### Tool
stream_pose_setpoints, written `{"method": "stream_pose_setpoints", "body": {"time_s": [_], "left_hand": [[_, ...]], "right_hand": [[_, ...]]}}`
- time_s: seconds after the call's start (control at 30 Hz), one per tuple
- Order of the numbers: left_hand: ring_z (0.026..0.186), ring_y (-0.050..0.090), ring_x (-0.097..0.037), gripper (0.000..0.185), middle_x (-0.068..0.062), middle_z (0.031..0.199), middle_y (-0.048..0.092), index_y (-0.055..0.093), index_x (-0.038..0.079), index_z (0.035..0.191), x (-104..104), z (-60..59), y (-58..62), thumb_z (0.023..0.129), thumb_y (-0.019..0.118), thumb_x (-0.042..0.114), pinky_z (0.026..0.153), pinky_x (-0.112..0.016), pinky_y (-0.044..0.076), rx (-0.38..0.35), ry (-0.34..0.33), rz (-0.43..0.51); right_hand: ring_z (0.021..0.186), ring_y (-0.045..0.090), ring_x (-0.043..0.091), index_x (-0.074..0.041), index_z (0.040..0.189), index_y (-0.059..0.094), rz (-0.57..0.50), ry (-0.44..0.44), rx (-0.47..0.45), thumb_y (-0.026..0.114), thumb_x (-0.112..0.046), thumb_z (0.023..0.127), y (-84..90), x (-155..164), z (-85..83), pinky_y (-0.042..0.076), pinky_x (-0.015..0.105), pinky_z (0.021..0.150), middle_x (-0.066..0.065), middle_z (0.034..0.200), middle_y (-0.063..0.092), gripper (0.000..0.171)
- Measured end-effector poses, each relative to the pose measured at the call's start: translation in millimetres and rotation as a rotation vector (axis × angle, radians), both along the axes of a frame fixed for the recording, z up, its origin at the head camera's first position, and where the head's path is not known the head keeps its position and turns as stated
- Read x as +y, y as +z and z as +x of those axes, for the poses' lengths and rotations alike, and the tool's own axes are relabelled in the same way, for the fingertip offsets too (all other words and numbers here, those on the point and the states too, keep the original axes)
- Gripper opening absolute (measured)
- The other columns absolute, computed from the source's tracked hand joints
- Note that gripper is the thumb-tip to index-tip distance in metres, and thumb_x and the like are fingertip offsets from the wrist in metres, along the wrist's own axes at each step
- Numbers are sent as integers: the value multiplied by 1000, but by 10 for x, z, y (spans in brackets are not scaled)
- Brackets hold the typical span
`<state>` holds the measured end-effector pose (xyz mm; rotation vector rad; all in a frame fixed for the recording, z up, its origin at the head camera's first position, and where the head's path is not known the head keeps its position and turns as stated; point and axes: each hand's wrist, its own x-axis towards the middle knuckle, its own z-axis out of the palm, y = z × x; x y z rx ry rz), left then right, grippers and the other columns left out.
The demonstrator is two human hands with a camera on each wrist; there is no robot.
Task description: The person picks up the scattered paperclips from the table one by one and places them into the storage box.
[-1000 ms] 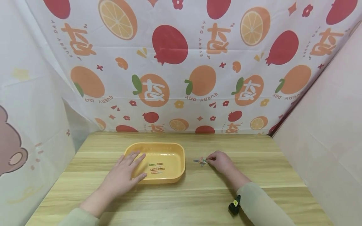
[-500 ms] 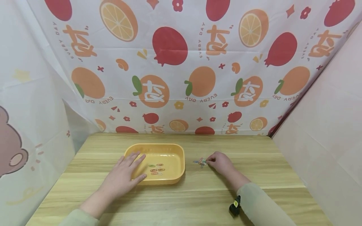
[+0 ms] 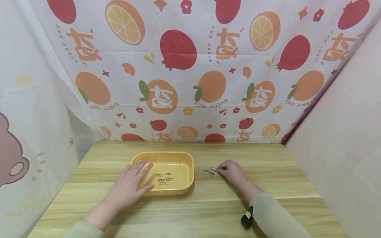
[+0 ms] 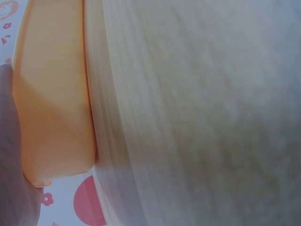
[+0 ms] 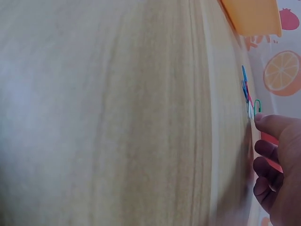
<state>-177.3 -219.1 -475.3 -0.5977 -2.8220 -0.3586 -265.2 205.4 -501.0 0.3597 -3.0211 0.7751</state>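
Note:
A shallow yellow tray (image 3: 178,154) sits on the wooden table and holds several coloured paper clips (image 3: 165,178). My left hand (image 3: 134,180) lies flat over the tray's left rim with straight, spread fingers; the left wrist view shows the tray wall (image 4: 51,94) close beside that hand (image 4: 9,155). To the right of the tray lies a small pile of paper clips (image 3: 210,171). My right hand (image 3: 230,170) rests by that pile with curled fingers, its tips pinching a clip at the pile's right edge. In the right wrist view a fingertip (image 5: 263,120) touches a green clip (image 5: 257,107).
The wooden table (image 3: 208,211) is walled in by a fruit-print cloth at the back and left and a pink panel (image 3: 342,138) on the right. A small black device (image 3: 247,216) hangs at my right wrist.

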Motion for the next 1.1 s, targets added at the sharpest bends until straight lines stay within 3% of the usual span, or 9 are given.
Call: {"method": "stream_pose_setpoints", "body": {"time_s": [0.7,1.1], "left_hand": [[146,27,-37,76,-13,158,34,38,20,154,-4,-8,18,92,62,56,121,-55,8,8,-6,3],[145,28,-37,75,-12,158,35,38,21,154,-8,-5,8,92,59,60,121,-56,9,12,-7,3]], "right_hand": [[82,57,9,-25,94,79,-88,0,-22,75,-30,90,64,-15,-5,52,34,77,-11,87,63,9],[77,54,10,-25,95,79,-131,21,-17,74,-30,90,191,-161,8,49,29,67,-11,87,63,8]]}}
